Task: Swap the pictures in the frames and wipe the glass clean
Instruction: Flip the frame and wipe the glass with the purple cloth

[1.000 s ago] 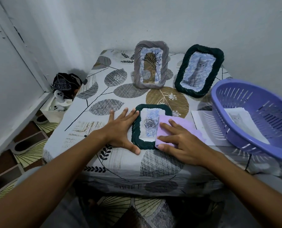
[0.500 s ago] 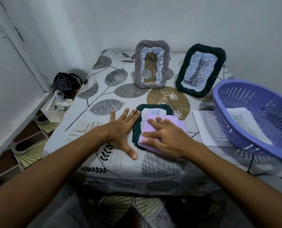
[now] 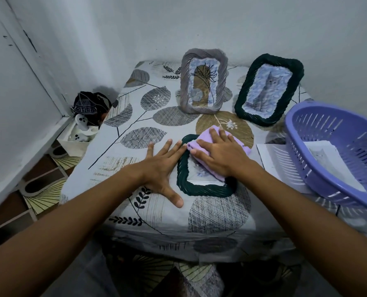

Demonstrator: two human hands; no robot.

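A dark green woven frame lies flat near the table's front edge. A lilac cloth covers the upper part of its glass. My right hand presses flat on the cloth with fingers spread. My left hand lies flat on the tablecloth, its fingertips touching the frame's left rim. At the back stand a grey woven frame with a plant picture and a dark green frame with a cat picture, both leaning on the wall.
A purple plastic basket with a cat print inside sits at the right, on a sheet of paper. The leaf-patterned tablecloth covers the table. A white bin with a dark bag stands on the floor at the left.
My right hand has slid the cloth up the lying frame's glass, from its lower part to its upper part, uncovering the bottom of the glass. My left hand has stayed put.
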